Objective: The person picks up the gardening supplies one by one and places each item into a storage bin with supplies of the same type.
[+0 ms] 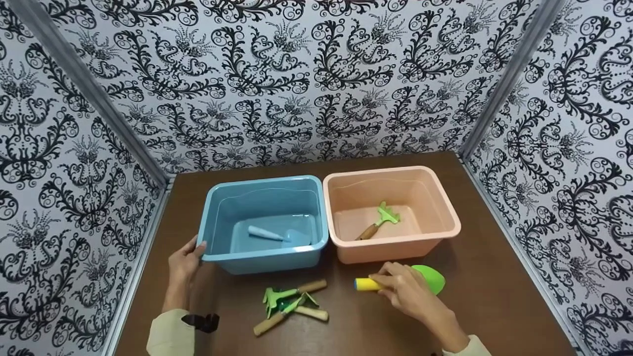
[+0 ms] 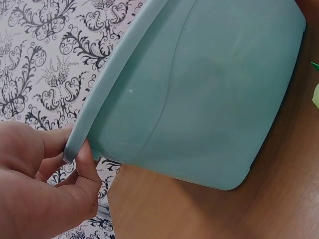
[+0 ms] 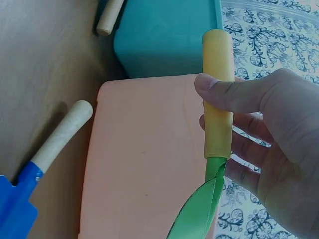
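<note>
My left hand (image 1: 183,263) pinches the rim at the near left corner of a blue tub (image 1: 274,259), thumb and fingers on either side of it in the left wrist view. In that tub lies a blue trowel (image 1: 296,238) with a pale handle. My right hand (image 1: 406,291) grips the yellow handle (image 3: 218,132) of a trowel with a green blade (image 1: 431,279), in front of the peach tub (image 1: 390,249). A green hand rake (image 1: 388,215) with a wooden handle rests inside the peach tub.
Several green garden tools (image 1: 292,302) with wooden handles lie in a pile on the brown table (image 1: 346,331), before the blue tub. The right wrist view also shows a blue-bladed tool (image 3: 20,206) with a wooden handle. Patterned walls (image 1: 277,99) enclose the table's back and sides.
</note>
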Action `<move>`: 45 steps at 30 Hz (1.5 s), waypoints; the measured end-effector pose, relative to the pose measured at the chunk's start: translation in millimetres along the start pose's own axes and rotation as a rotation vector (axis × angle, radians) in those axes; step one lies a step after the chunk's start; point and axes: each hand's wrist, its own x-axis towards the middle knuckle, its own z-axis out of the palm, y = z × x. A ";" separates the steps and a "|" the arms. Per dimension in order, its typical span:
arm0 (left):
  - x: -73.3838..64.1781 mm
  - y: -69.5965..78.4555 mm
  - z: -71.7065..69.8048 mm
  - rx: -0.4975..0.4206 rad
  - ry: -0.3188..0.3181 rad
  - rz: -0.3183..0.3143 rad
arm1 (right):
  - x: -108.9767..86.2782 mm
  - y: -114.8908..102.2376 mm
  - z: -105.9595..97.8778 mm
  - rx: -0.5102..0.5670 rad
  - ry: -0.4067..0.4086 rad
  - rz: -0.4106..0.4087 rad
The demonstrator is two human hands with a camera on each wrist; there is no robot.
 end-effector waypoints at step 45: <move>-0.1 -0.8 -0.1 -0.075 -0.021 0.002 | 74.0 -16.8 -22.8 -0.006 0.085 -0.142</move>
